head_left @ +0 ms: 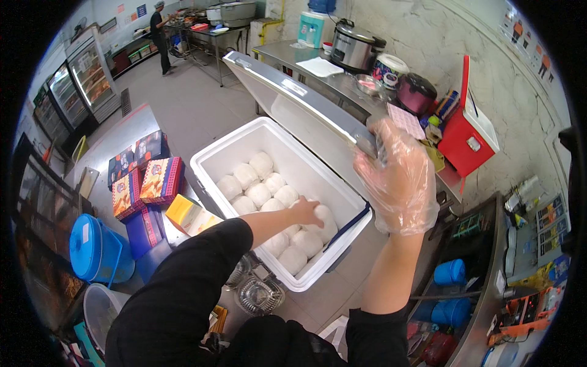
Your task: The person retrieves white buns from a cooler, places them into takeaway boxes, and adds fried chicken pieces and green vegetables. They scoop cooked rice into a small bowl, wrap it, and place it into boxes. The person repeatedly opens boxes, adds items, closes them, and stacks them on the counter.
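A white cooler box (205, 162) stands open in front of me, with several round white dough balls (258, 194) packed on its bottom. Reaching down inside it, my left hand (299, 213) has its fingers curved against a dough ball (326, 221) near the right-hand wall. That hand looks bare, and its fingertips are partly hidden. A loose clear plastic glove covers my right hand (397, 174), which grips the edge of the raised grey-topped cooler lid (293, 101). The lid tilts up along the box's far right side.
Patterned boxes (162, 180) and a blue lidded bucket (98, 244) are at left. Clear plastic containers (260, 295) lie by the cooler's near side. Behind the lid, a steel table (284, 55) holds a large cooker (354, 46); a red cooler (468, 144) stands right. Another person (160, 37) stands far off.
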Demonstrator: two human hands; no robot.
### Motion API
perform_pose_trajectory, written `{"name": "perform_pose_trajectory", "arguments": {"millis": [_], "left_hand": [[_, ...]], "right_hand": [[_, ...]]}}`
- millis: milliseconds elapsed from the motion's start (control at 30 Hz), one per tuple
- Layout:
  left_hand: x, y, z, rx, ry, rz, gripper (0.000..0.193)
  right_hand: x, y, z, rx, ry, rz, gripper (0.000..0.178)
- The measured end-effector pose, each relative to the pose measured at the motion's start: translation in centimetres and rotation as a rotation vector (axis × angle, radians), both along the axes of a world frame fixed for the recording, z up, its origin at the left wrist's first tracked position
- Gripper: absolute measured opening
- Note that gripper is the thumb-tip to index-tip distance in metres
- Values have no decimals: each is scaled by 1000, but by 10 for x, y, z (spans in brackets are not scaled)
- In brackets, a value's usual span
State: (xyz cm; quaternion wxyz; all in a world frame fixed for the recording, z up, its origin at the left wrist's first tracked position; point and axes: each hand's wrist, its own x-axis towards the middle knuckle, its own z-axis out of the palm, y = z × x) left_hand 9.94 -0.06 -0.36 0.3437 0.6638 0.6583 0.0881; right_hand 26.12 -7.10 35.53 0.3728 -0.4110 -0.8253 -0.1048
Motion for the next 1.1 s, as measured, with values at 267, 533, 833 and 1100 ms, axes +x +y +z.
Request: {"name": "perform_pose_trajectory", "arguments": {"millis": [267,533,833,1100], "left_hand": [[-30,-94,137,108,-106,-451,90],[-179,-419,317,119,-849,-280,59],[-263,-838,299,586,-629,411,78],[-271,-1132,222,608,-1187,1188,64]], "right_hand": [[-16,-53,-16,-40,-39,129,44],[-62,-151,-151,-19,-298,93,60],[-271,-537,-103,-1684,540,1094,70],[-420,-804,-182,-2751,142,843,51]]}}
